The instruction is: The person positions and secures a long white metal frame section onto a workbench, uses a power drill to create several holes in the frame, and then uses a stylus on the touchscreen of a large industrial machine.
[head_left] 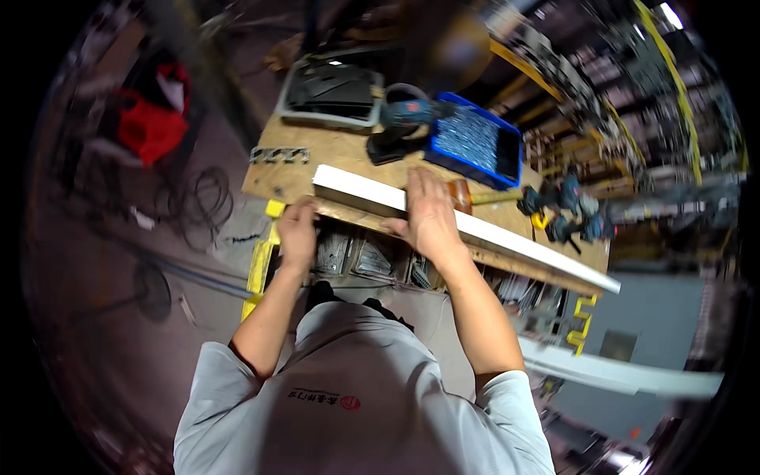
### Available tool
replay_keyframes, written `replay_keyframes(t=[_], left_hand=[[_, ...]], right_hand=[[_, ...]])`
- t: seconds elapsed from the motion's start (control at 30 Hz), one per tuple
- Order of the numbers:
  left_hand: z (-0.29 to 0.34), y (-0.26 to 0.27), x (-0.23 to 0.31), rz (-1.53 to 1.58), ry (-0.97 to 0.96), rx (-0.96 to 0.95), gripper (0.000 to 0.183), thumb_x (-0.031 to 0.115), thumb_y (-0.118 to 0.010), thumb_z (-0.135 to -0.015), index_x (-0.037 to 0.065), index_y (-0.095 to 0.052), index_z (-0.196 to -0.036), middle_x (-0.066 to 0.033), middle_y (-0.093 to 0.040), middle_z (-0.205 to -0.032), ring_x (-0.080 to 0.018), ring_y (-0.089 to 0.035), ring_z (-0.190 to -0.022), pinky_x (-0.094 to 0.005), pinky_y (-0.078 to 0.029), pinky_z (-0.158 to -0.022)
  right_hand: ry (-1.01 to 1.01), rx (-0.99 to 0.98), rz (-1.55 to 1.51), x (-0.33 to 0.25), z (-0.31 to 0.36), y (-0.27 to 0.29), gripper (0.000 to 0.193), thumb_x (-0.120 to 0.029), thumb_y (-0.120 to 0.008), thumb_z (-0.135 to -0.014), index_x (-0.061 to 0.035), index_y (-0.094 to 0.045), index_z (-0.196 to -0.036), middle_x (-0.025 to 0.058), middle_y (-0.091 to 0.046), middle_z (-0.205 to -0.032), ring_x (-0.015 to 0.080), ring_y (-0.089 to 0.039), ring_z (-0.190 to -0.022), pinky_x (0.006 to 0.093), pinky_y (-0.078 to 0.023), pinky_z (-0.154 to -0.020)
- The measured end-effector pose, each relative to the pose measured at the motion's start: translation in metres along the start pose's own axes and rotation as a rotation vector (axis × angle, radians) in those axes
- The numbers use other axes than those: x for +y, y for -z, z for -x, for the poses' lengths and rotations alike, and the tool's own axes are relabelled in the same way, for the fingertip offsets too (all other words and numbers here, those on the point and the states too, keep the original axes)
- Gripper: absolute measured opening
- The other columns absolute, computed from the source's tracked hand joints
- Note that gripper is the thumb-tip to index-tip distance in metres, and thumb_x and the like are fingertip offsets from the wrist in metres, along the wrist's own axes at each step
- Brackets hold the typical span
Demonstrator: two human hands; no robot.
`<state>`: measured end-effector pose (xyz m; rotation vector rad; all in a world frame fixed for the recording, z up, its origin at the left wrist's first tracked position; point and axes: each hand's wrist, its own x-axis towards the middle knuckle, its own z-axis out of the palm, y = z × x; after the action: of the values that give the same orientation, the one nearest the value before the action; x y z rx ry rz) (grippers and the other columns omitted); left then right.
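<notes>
A long white profile bar (514, 236) lies slantwise along the near edge of the wooden workbench (336, 158), reaching past its right side. My right hand (431, 218) grips the bar left of its middle, fingers over the top and thumb on the near side. Just below the bar's left end, my left hand (298, 231) is at the bench edge with its fingers curled together. Whatever those fingers may hold is too small or hidden. Behind my right hand stands an orange-brown object (459, 195), partly covered.
A cordless drill (408, 115) stands between a grey bin (289, 113) of dark plates and a blue tray (475, 176) of screws. More power tools (566, 202) lie at the right. Metal brackets (279, 155) sit at the left; boxes of parts (372, 260) fill the space underneath.
</notes>
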<state>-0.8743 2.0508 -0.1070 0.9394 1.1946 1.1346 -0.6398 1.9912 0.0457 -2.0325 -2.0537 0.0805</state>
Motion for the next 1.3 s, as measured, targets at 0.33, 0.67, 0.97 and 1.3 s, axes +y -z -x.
replay_keyframes(t=[0.33, 0.67, 0.97, 1.3], left_hand=[[0.051, -0.026, -0.025, 0.456, 0.324, -0.26, 0.036, 0.007, -0.067, -0.097, -0.006, -0.066, -0.131, -0.0076, -0.072, -0.11, -0.0154, -0.065, -0.096, -0.0283, -0.052, -0.09], [0.048, -0.099, 0.094, 0.787, -0.179, -0.804, 0.041, 0.021, -0.084, -0.091, 0.003, -0.068, -0.125, -0.0036, -0.071, -0.109, -0.014, -0.062, -0.102, -0.0347, -0.052, -0.093], [0.099, -0.184, 0.263, 0.775, -0.629, -0.631, 0.026, 0.032, -0.075, -0.099, 0.005, -0.074, -0.096, -0.012, -0.068, -0.096, -0.0338, -0.063, -0.098, -0.0438, -0.05, -0.088], [0.13, -0.232, 0.333, 0.988, -0.434, -0.631, 0.016, 0.009, -0.074, -0.095, 0.0, -0.068, -0.107, -0.0104, -0.074, -0.092, -0.0172, -0.069, -0.082, -0.0354, -0.056, -0.076]], right_hand=[[0.064, -0.169, 0.13, -0.003, -0.006, 0.007, 0.053, -0.035, -0.094, -0.077, -0.002, -0.055, -0.09, 0.0218, -0.066, -0.075, 0.0436, -0.066, -0.073, 0.0488, -0.053, -0.067], [-0.145, -0.107, -0.178, -0.017, 0.028, 0.191, 0.058, -0.035, -0.098, -0.071, 0.0029, -0.064, -0.098, 0.0127, -0.077, -0.083, 0.0224, -0.072, -0.075, 0.0338, -0.056, -0.073], [-0.014, 0.005, -0.052, 0.021, 0.022, 0.363, 0.062, -0.054, -0.094, -0.07, -0.0002, -0.063, -0.075, 0.0007, -0.06, -0.071, 0.0137, -0.055, -0.064, 0.0327, -0.041, -0.059], [-0.287, 0.041, -0.595, 0.068, 0.012, 0.427, 0.08, -0.042, -0.1, -0.064, 0.0055, -0.065, -0.118, 0.0062, -0.071, -0.102, 0.0208, -0.066, -0.096, 0.0364, -0.051, -0.089]])
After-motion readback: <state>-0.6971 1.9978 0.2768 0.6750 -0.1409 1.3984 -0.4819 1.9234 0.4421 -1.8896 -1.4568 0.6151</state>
